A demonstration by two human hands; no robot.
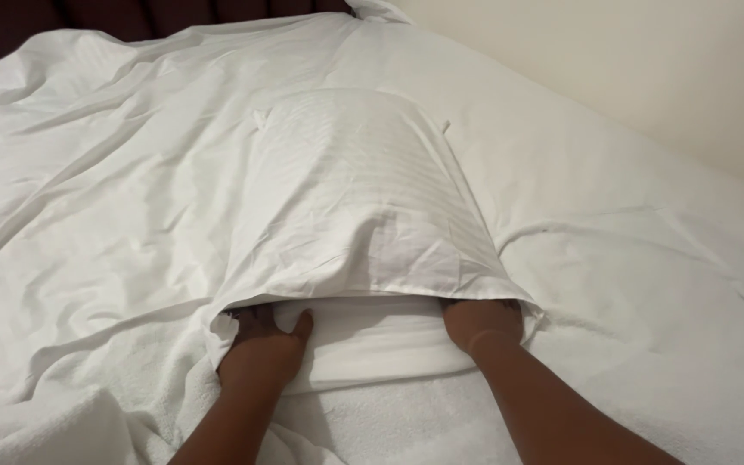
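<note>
Both my hands are at the open mouth of a white striped pillowcase (355,198), which lies on the bed (630,258) with its closed end pointing away from me, toward the dark headboard (131,17). A white pillow (372,340) sits partly inside; its near edge shows between my wrists, folded or bunched a little.

Left hand (260,344): fingers tucked under the case's hem, thumb up against the pillow's edge. Grip looks pressed together on the hem cloth, though the fingertips are hidden under the fabric. Right hand (482,325): knuckles showing, fingers curled under the hem at the right corner. Grip reads as pinching the hem as well, but I cannot see the fingertips.

Step in hand, as I judge it: stuffing the pillow into the case, mostly in, near end still out. The bulge shows the filling has reached well up the case; whether the far corners are filled I cannot tell.

Next move calls for holding the hem wide on both sides and drawing it toward me over the last exposed edge, evenly so the pillow doesn't twist.

Around: rumpled white sheet (88,172) to the left, towelling cover (88,379) under my forearms, cream wall (647,69) to the right.
</note>
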